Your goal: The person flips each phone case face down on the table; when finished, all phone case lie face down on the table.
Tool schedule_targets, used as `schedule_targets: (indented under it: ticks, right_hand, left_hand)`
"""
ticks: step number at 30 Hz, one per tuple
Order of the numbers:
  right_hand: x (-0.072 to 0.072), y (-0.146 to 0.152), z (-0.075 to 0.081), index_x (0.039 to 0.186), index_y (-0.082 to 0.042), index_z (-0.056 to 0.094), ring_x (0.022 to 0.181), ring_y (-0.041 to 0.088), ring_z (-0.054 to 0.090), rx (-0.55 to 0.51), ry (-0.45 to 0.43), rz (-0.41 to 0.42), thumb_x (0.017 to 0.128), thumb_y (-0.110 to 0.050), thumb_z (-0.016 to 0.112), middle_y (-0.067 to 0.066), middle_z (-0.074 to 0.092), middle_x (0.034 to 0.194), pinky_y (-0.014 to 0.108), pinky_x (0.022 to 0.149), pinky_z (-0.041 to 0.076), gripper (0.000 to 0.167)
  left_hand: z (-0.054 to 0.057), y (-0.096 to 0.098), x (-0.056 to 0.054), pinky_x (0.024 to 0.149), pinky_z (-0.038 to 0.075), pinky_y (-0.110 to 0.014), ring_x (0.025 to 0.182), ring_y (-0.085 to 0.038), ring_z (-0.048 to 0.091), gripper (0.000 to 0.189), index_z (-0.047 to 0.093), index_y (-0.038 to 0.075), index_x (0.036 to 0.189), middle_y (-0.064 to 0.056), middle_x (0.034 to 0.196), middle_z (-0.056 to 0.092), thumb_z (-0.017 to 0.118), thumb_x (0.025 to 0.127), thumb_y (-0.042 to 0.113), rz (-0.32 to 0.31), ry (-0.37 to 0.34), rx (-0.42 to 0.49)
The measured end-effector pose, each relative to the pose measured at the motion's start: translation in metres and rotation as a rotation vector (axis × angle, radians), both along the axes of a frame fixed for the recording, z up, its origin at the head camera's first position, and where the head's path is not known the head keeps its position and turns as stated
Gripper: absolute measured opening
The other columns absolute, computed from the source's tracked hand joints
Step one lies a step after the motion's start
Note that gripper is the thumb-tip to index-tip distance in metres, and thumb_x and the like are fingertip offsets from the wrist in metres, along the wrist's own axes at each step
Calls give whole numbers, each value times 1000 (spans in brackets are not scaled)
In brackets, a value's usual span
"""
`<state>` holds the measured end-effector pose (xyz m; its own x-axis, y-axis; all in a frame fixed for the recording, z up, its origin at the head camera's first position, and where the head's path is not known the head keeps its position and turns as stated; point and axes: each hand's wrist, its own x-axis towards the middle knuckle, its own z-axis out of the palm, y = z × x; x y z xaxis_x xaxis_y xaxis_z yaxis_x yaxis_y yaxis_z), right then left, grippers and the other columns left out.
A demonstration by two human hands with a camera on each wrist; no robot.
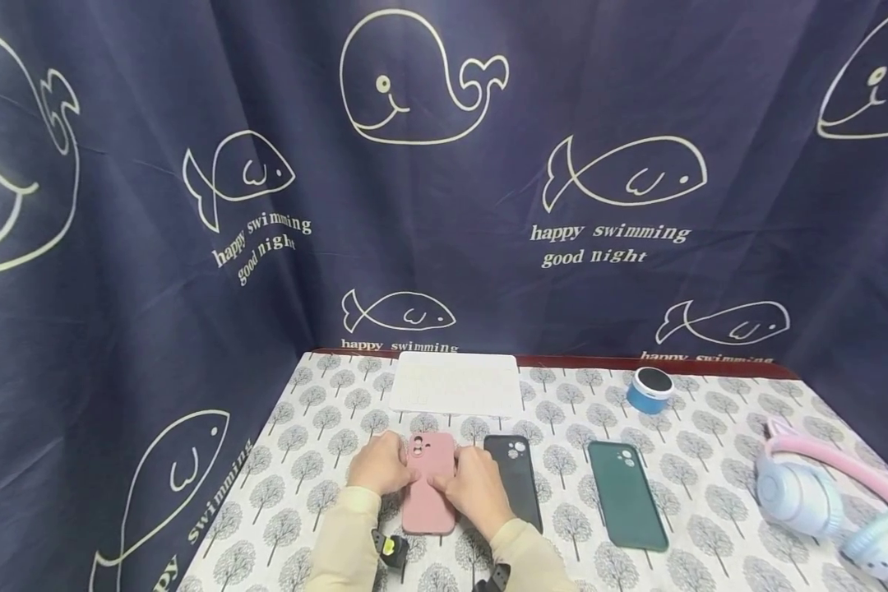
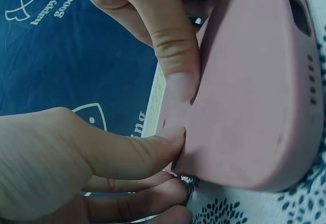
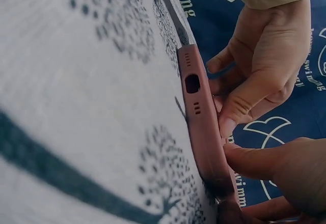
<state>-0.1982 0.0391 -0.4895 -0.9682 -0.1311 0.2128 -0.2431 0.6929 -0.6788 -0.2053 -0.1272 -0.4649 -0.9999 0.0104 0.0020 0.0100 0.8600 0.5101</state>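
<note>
A pink phone case [image 1: 431,501] lies back side up on the patterned cloth, its camera openings at the far left corner. My left hand [image 1: 380,463] grips its left edge, and my right hand [image 1: 478,487] grips the right edge. Both thumbs press on the pink back, nearly meeting in the left wrist view, where the case [image 2: 244,96] shows its port opening and small holes. The fingers curl down over the sides and are partly hidden. In the right wrist view the case [image 3: 201,117] appears edge-on, with the left hand [image 3: 270,61] above and the right hand [image 3: 285,165] below.
A black phone case [image 1: 518,485] lies just right of my right hand, and a green one [image 1: 627,497] farther right. Behind sit a flat white keyboard-like panel [image 1: 455,384] and a small blue round speaker [image 1: 648,396]. Pink-and-blue headphones [image 1: 799,493] rest at the right edge.
</note>
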Motion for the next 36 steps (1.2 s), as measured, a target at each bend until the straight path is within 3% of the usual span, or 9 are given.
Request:
schedule_targets:
  ticks: [8, 12, 16, 18, 20, 23, 26, 31, 36]
  right_hand:
    - [4, 7, -1, 74, -3, 65, 57, 13, 50, 12, 16, 12, 70, -24, 87, 1, 58, 66, 29, 51, 43, 31]
    - [6, 13, 6, 73, -4, 62, 59, 13, 46, 96, 60, 21, 77, -31, 83, 2, 53, 68, 28, 49, 41, 34]
    - [7, 29, 26, 100, 3, 70, 63, 18, 52, 198, 80, -33, 84, -35, 76, 13, 64, 86, 30, 50, 46, 41]
    - [7, 42, 35, 116, 3, 68, 72, 25, 60, 237, 91, -75, 85, -35, 75, 19, 66, 100, 37, 55, 52, 50]
    - [8, 58, 43, 121, 2, 67, 84, 32, 63, 255, 98, -117, 84, -33, 75, 21, 65, 107, 45, 63, 55, 51]
    - [9, 84, 45, 119, 3, 67, 95, 40, 62, 278, 109, -176, 83, -30, 77, 25, 63, 109, 53, 72, 55, 50]
    - [7, 106, 41, 120, 7, 66, 97, 42, 62, 271, 59, -200, 81, -26, 78, 26, 62, 108, 56, 79, 53, 53]
    - [5, 114, 25, 120, 13, 62, 103, 45, 61, 228, -69, -157, 80, -22, 80, 28, 64, 110, 58, 89, 49, 56]
    - [6, 108, 21, 86, 3, 65, 66, 24, 57, 173, -113, -132, 79, -18, 81, 11, 58, 77, 39, 59, 51, 27]
  left_hand:
    - [2, 10, 2, 55, 45, -37, 58, -20, 51, 30, 57, 10, 74, -1, 64, 53, 84, 65, 16, 15, -15, -16]
    - [14, 22, 3, 53, 47, -35, 59, -19, 52, 23, 62, 5, 82, -2, 67, 56, 81, 73, 15, -50, 9, 35]
    - [27, 47, 4, 60, 51, -36, 65, -18, 57, 25, 67, -1, 102, -4, 78, 62, 73, 85, 16, -141, 55, 168]
    - [30, 62, 5, 63, 53, -38, 66, -18, 59, 25, 67, -1, 105, -4, 79, 65, 70, 89, 19, -158, 102, 221]
    - [31, 77, 7, 68, 53, -40, 65, -15, 59, 31, 67, -2, 111, -1, 75, 64, 67, 93, 23, -162, 141, 248]
    - [25, 96, 10, 62, 52, -36, 54, -11, 54, 43, 63, -8, 121, 2, 62, 59, 65, 94, 26, -155, 144, 260]
    - [16, 109, 13, 58, 52, -35, 55, -15, 54, 46, 61, -11, 119, -4, 65, 60, 68, 92, 25, -145, 120, 224]
    - [0, 115, 18, 74, 54, -43, 75, -26, 63, 49, 59, -14, 116, -17, 87, 66, 75, 85, 21, -115, 118, 146]
    - [-13, 115, 21, 73, 54, -43, 73, -23, 59, 43, 62, -12, 109, -13, 84, 62, 75, 84, 21, -117, 102, 150]
